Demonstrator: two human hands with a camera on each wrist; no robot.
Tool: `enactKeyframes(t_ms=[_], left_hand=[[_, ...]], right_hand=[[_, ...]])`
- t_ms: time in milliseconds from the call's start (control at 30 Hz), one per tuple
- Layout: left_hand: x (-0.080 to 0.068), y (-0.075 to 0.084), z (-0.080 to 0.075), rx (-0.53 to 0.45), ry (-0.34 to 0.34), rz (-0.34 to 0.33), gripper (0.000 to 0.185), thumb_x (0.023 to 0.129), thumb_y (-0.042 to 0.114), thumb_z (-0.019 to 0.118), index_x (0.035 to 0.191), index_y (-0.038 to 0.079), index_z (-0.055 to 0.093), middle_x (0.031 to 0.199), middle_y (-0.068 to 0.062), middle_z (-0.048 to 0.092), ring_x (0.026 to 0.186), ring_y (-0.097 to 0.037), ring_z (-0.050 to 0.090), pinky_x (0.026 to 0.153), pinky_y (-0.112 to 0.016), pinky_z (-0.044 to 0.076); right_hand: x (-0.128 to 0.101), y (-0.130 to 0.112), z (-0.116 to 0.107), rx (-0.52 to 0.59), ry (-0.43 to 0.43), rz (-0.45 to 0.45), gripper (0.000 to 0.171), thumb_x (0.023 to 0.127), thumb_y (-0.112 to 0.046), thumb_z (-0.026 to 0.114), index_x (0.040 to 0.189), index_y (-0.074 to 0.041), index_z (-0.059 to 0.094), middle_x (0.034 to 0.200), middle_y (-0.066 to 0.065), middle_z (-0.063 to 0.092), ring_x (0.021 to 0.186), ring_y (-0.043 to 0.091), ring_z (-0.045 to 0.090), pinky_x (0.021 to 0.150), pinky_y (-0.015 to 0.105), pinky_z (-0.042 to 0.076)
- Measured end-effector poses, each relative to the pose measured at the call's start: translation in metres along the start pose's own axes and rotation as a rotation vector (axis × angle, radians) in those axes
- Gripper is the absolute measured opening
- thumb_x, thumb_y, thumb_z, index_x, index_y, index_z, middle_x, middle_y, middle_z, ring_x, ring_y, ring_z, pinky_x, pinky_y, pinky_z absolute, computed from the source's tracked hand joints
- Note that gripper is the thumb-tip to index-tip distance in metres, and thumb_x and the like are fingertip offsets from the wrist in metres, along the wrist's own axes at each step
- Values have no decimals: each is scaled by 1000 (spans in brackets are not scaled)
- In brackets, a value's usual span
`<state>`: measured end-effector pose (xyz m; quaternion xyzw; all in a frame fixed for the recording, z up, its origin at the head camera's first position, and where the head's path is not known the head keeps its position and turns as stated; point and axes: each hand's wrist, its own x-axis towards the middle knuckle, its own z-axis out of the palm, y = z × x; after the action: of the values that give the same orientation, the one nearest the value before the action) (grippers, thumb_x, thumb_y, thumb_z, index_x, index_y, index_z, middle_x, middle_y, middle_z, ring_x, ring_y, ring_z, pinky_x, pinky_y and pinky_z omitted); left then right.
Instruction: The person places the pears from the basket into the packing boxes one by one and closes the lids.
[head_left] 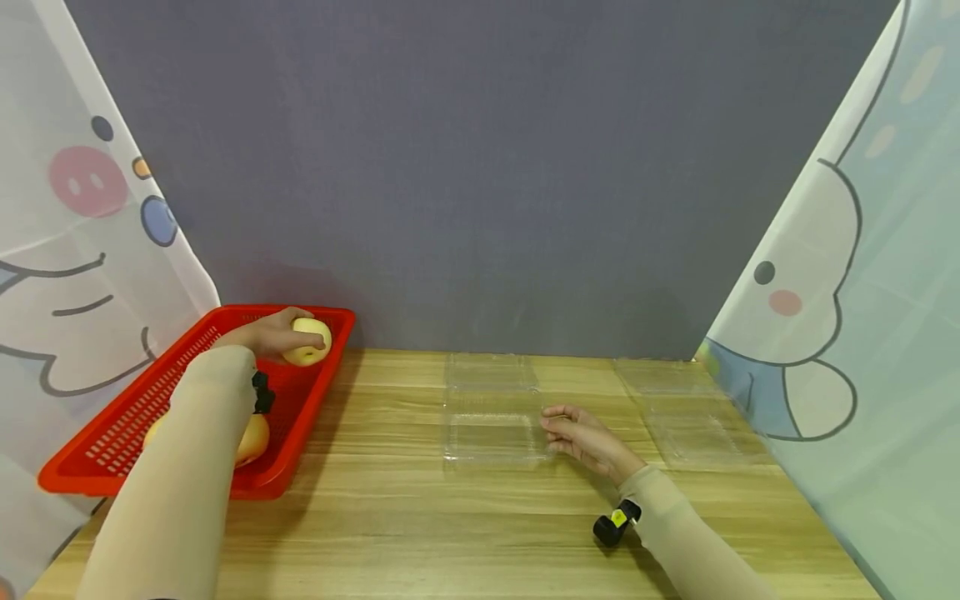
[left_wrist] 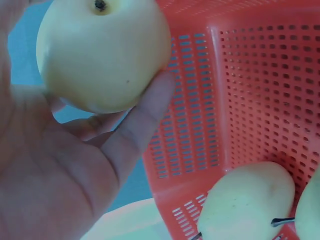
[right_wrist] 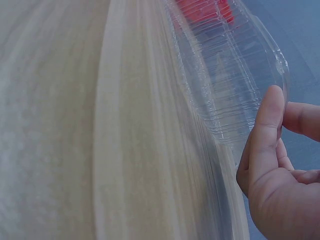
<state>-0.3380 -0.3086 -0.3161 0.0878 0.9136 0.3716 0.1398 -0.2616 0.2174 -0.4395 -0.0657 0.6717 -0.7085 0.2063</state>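
Left hand (head_left: 266,335) grips a pear (head_left: 307,341); right hand (head_left: 588,439) pinches the clear box (head_left: 491,437).

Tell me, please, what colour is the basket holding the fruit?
The basket is red, shown best in the head view.

Left hand (head_left: 266,336) stretched forward, fingers (left_wrist: 142,117) curled in grip. Right hand (head_left: 588,440) low, fingers (right_wrist: 267,125) pinching.

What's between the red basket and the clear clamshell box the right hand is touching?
Only bare wooden table. The head view shows nothing lying between the red basket and the clear clamshell box at the right hand.
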Motion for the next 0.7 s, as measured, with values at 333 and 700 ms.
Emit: enactKeyframes(t_ms=[333, 700], left_hand=[[-6, 11, 3, 84, 87, 56, 76, 93, 39, 66, 142, -8, 30, 126, -24, 46, 105, -34, 51, 79, -34, 49], [-11, 35, 14, 139, 100, 102, 71, 90, 43, 70, 140, 3, 39, 122, -16, 54, 105, -31, 54, 84, -40, 47]], right_hand=[[1, 0, 1, 1, 5, -4, 43, 103, -8, 53, 135, 15, 33, 106, 13, 52, 83, 14, 57, 72, 22, 54], [1, 1, 1, -6, 22, -7, 40, 102, -7, 55, 132, 13, 37, 112, 16, 50, 86, 15, 57, 75, 22, 54]])
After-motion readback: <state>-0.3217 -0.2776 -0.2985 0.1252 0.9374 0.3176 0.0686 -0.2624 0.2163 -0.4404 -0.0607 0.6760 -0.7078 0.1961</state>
